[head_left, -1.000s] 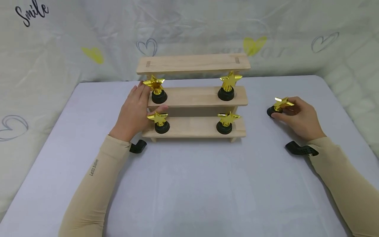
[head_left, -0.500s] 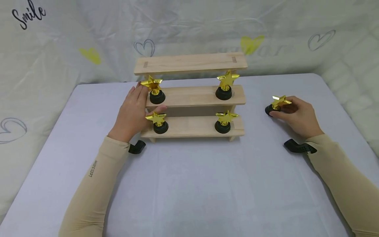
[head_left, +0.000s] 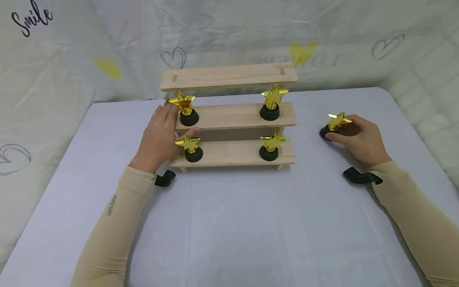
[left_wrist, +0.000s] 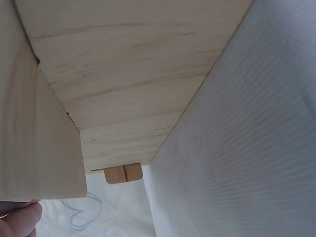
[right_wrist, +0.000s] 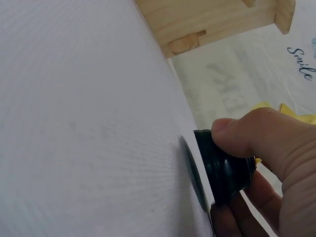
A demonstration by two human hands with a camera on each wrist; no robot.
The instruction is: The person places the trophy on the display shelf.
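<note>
In the head view, my right hand (head_left: 360,139) grips a small gold star trophy (head_left: 337,120) on the right part of the table. The right wrist view shows thumb and fingers around its black base (right_wrist: 224,170), tilted close over the white cloth, while the star is mostly hidden behind the hand. My left hand (head_left: 157,137) holds the left side of a three-tier wooden shelf (head_left: 233,153), its thumb in front and its fingers running back along the side. Fingertips (left_wrist: 22,219) show at a board's edge in the left wrist view.
Star trophies stand at both ends of the middle tier, one left (head_left: 189,117) and one right (head_left: 269,111). The bottom tier also bears a left trophy (head_left: 193,154) and a right trophy (head_left: 269,153). A printed sheet (head_left: 229,32) hangs behind the white-covered table (head_left: 229,223).
The head view has shifted slightly. The trophy in my right hand now has its star a little more upright. My left hand keeps its hold on the shelf.
</note>
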